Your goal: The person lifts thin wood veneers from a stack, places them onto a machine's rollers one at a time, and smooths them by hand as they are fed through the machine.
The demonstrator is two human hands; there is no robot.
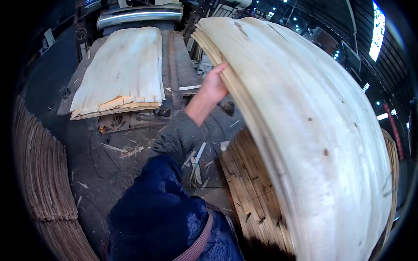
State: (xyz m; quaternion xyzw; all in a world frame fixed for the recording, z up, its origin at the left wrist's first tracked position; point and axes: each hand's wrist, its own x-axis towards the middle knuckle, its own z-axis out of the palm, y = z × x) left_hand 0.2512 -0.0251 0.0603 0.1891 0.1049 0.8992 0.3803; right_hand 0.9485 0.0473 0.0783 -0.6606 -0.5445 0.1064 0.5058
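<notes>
My left hand [213, 88] is closed around the left edge of a bundle of wood veneer sheets [313, 117], thumb on the pale top face and fingers hidden behind. The sheets are held up at a tilt and bow across the right half of the view. A few dark knots and a split mark the top sheet. My right hand does not show; the broad sheets cover that side. Under the raised bundle stands a stack of veneer [252, 187] with rough, uneven ends.
At the back left, a pile of pale veneer [119, 69] lies on a low table [185, 65], before a shiny metal roller [139, 17]. Tall veneer stacks [43, 169] line the left side. Wood scraps [198, 163] litter the dark floor [100, 182].
</notes>
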